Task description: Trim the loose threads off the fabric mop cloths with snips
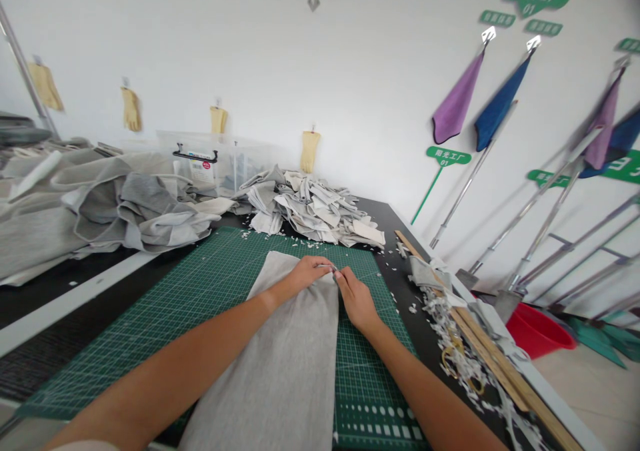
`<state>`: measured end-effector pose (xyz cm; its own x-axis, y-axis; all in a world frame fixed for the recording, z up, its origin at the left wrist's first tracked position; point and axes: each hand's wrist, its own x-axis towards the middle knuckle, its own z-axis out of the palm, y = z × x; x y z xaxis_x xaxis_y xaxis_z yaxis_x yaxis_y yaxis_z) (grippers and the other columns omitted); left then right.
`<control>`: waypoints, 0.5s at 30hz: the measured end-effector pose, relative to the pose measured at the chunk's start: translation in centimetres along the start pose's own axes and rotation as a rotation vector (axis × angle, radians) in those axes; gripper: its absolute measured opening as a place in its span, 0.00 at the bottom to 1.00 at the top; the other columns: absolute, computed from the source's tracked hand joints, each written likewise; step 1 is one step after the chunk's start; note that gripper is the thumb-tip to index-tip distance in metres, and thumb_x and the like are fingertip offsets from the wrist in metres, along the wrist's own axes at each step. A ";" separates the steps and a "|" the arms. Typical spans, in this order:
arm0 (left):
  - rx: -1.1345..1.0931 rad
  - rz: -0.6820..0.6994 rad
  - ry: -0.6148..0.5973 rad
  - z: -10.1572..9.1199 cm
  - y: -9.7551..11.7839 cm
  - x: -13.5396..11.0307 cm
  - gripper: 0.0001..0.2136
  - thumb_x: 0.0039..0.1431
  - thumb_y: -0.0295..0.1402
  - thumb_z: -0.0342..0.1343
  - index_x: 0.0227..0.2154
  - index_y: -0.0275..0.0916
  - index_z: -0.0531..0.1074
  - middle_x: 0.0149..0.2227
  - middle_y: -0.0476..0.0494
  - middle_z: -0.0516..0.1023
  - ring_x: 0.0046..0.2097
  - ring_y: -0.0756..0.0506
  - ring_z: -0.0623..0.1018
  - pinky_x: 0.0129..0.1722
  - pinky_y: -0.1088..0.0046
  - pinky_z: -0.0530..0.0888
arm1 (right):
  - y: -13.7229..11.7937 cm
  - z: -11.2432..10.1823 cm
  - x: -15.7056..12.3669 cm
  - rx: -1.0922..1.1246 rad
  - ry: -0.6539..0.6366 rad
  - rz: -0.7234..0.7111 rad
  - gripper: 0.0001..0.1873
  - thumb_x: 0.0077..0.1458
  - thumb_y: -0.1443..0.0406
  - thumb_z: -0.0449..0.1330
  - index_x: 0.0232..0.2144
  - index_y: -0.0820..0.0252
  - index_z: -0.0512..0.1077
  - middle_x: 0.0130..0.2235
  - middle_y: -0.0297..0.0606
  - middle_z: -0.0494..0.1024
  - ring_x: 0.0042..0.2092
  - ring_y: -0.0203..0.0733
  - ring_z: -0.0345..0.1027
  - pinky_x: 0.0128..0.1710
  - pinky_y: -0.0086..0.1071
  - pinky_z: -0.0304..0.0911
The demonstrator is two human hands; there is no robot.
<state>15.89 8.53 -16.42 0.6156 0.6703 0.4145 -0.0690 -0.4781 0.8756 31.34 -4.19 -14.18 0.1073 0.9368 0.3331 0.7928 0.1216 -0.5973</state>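
A long strip of light grey fabric lies lengthwise over a green cutting mat. At its far right corner, my left hand pinches the cloth edge between thumb and fingers. Close beside it, my right hand is closed on the same corner, with the thumb pointing toward the left fingertips. Between the two hands the edge is slightly lifted and bunched. Whether anything small is held there besides the fabric is hidden by the fingers.
Cut grey pieces are heaped behind the mat, beside a clear plastic bin. Larger crumpled fabric covers the left. Wooden strips, scraps and yellow-handled scissors lie along the right edge. A red basin stands beyond.
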 end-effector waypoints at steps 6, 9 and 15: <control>-0.005 -0.019 0.006 0.1 0.1 0.0 0.12 0.59 0.36 0.57 0.39 0.35 0.81 0.41 0.42 0.83 0.44 0.44 0.79 0.47 0.71 0.73 | -0.2 -0.2 0.0 -0.007 -0.009 -0.013 0.20 0.70 0.50 0.41 0.37 0.54 0.64 0.29 0.32 0.73 0.31 0.42 0.68 0.30 0.29 0.50; -0.006 -0.013 0.006 0.1 -0.1 0.1 0.12 0.59 0.37 0.57 0.39 0.35 0.81 0.40 0.42 0.83 0.44 0.44 0.79 0.47 0.72 0.73 | -0.2 -0.2 0.0 -0.005 -0.013 -0.012 0.20 0.70 0.50 0.41 0.37 0.53 0.63 0.29 0.32 0.73 0.30 0.42 0.68 0.30 0.29 0.50; -0.007 -0.025 -0.001 0.1 -0.3 0.1 0.14 0.59 0.40 0.58 0.38 0.35 0.81 0.39 0.42 0.83 0.43 0.44 0.79 0.46 0.71 0.73 | 0.1 -0.1 0.0 0.017 -0.008 -0.031 0.20 0.70 0.50 0.40 0.36 0.53 0.63 0.29 0.32 0.71 0.30 0.41 0.67 0.30 0.29 0.50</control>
<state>16.09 8.71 -16.66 0.6181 0.6813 0.3921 -0.0592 -0.4570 0.8875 31.48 -4.20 -14.19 0.0782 0.9352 0.3455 0.7851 0.1558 -0.5994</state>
